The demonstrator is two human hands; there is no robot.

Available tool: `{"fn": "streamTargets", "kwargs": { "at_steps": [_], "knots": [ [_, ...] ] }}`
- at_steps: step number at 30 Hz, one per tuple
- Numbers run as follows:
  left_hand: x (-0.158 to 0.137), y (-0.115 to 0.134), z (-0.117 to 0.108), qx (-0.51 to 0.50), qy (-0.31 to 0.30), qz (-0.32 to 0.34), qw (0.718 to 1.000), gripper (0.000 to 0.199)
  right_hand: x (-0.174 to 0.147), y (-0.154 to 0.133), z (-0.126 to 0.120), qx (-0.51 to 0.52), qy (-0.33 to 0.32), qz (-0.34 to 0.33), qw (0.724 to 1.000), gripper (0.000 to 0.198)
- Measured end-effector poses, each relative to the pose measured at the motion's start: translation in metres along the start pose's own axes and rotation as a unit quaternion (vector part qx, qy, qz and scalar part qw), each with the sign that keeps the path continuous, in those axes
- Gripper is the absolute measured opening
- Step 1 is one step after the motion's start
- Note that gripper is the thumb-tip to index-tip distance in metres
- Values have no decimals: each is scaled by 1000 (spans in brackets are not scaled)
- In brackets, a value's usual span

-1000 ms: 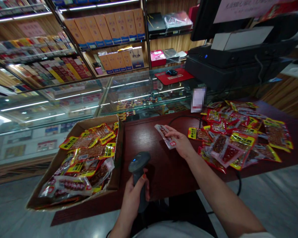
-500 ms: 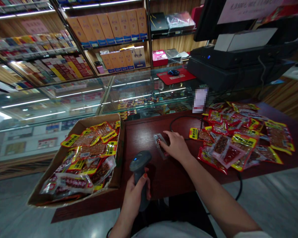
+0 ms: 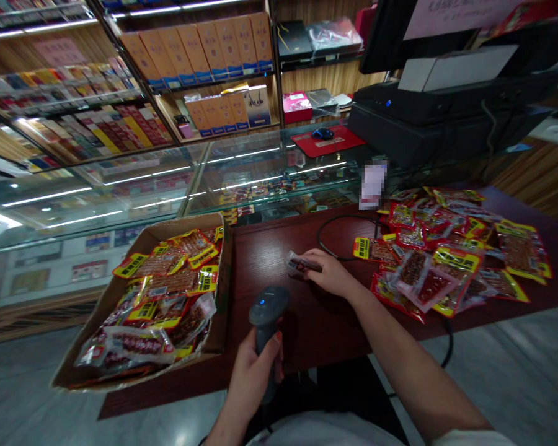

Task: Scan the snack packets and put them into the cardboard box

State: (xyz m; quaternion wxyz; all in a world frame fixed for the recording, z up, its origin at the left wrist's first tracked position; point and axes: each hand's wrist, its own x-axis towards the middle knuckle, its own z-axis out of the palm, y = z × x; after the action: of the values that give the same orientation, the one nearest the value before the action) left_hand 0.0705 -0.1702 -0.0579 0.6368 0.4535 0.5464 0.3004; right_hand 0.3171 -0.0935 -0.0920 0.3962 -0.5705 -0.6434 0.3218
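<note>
My left hand is wrapped round the handle of a grey barcode scanner, which stands upright with a small blue light on its head. Between the thumb and fingers of my right hand is a small clear snack packet with dark red contents, tilted over the dark red-brown tabletop. On the left, a cardboard box holds many yellow, red and clear snack packets. To the right of my right hand lies a loose pile of similar snack packets.
Behind the table runs a glass display counter with a mouse on a red mat. A black register unit stands back right. A black cable loops across the tabletop. Shelves of boxed goods line the wall.
My right hand has gripped the snack packet and tipped it up from lying flat. The scanner in my left hand has shifted slightly right.
</note>
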Motion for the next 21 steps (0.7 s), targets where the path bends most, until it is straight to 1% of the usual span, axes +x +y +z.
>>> {"fn": "streamTargets", "kwargs": {
  "at_steps": [2,4,6,8,10,13,17,21],
  "knots": [
    [-6,5,0,48,-10,7,999,42,-2,4,-3,6,-6,-9,1000,50],
    [-10,9,-1,81,-21,16,996,35,-4,5,-4,6,4,0,1000,54],
    [-13,11,-3,97,-27,25,995,31,-5,4,-4,-1,17,7,1000,49],
    [-13,10,-4,97,-24,33,994,31,-6,2,-4,-13,18,11,1000,37],
    [-12,9,-4,91,-19,41,995,33,-6,0,-6,-22,11,16,1000,31],
    [-13,11,-4,94,-10,47,994,33,-6,-2,-8,-20,2,32,999,34],
    [-15,18,-3,90,-1,36,995,31,-5,-3,-8,-4,-10,40,999,35],
    [-13,13,-4,73,-4,42,996,31,-5,-2,-8,5,-9,47,999,35]
  ]
}}
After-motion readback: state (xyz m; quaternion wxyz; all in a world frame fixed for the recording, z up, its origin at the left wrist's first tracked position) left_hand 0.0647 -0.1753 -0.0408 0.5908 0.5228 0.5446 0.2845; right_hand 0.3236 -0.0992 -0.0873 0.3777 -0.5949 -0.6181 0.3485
